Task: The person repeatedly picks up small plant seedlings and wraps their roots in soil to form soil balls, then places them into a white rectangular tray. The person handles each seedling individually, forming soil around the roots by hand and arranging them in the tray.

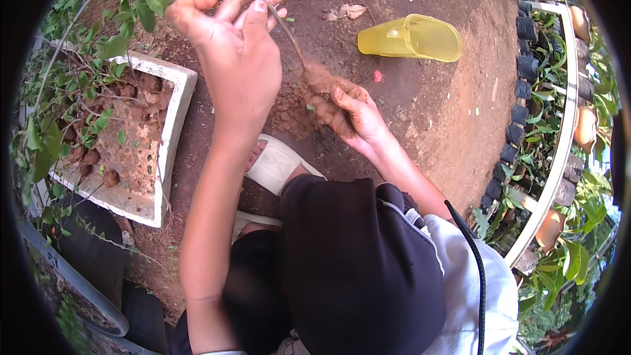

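Observation:
My left hand (241, 49) is raised at the upper middle, thumb and fingers about the thin stem of a leafy plant cutting (285, 27). Its fingers are mostly extended and smeared with soil. Lower down and to the right, my right hand (352, 116) grips a lump of wet brown mud (318, 80) around the stem's lower end. Mud coats those fingers too. The stem's tip is hidden inside the lump. Beneath lies a mound of moist soil (293, 116) on the ground. Leaves on the cutting spread toward the upper left.
A yellow plastic scoop (409, 39) lies on bare earth. At left, a white box (178, 88) holds leafy cuttings with mud-balled ends (111, 178). My cream sandals (276, 165) are below the hands. Black-bagged plants (520, 89) line a white rail (569, 103) at right.

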Action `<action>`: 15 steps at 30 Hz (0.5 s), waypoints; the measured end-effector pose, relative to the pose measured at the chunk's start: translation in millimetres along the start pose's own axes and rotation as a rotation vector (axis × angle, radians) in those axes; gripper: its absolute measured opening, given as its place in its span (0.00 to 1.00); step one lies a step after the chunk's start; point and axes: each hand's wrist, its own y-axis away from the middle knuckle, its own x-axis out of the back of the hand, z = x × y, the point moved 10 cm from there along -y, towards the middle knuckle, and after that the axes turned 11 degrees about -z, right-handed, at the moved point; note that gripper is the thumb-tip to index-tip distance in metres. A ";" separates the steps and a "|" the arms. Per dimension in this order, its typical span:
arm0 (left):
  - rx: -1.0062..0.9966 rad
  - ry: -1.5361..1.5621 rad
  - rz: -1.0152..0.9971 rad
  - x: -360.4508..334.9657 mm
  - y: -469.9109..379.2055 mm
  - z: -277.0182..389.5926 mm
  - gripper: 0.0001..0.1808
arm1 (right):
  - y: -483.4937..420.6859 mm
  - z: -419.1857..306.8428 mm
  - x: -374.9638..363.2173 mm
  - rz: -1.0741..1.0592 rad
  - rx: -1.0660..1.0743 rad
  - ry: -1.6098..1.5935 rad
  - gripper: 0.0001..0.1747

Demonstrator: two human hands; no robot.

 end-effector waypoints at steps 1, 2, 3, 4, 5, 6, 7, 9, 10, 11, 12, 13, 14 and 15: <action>0.048 0.040 0.019 1.8 7.4 -12.5 0.25 | 3.0 4.3 9.1 0.012 -0.017 0.005 0.29; 0.095 0.079 0.040 5.7 15.1 -24.7 0.25 | 5.7 9.7 19.2 0.023 -0.035 0.011 0.27; 0.147 0.124 0.058 8.6 22.7 -37.2 0.25 | 9.8 13.7 27.8 0.042 -0.052 0.017 0.25; 0.198 0.086 0.013 9.2 27.9 -46.4 0.20 | 15.1 17.9 37.5 0.078 -0.073 0.036 0.24; 0.265 0.086 -0.011 12.2 34.2 -57.8 0.17 | 21.2 21.9 46.6 0.115 -0.095 0.056 0.22; 0.330 0.078 -0.031 18.3 40.5 -67.6 0.15 | 23.5 26.1 50.4 0.143 -0.120 0.073 0.20; 0.395 0.072 -0.050 23.0 47.3 -77.4 0.14 | 25.2 30.2 52.8 0.159 -0.142 0.081 0.18; 0.389 0.105 -0.063 28.7 54.2 -83.5 0.11 | 27.4 38.4 53.8 0.193 -0.188 0.102 0.14; 0.383 0.114 -0.076 29.3 55.3 -85.5 0.10 | 28.3 39.1 51.6 0.227 -0.192 0.104 0.12; 0.377 0.123 -0.088 29.9 56.1 -87.7 0.10 | 27.9 40.5 53.5 0.247 -0.196 0.136 0.12; 0.373 0.137 -0.119 26.8 54.3 -90.0 0.10 | 28.8 38.0 54.5 0.268 -0.196 0.177 0.12; 0.368 0.150 -0.150 23.7 51.0 -93.3 0.09 | 29.5 35.8 55.6 0.289 -0.197 0.217 0.11; 0.363 0.162 -0.180 21.0 48.5 -95.6 0.08 | 30.4 34.8 57.7 0.304 -0.193 0.265 0.11; 0.383 0.128 -0.178 21.2 44.6 -96.7 0.08 | 30.0 32.1 60.2 0.318 -0.186 0.315 0.11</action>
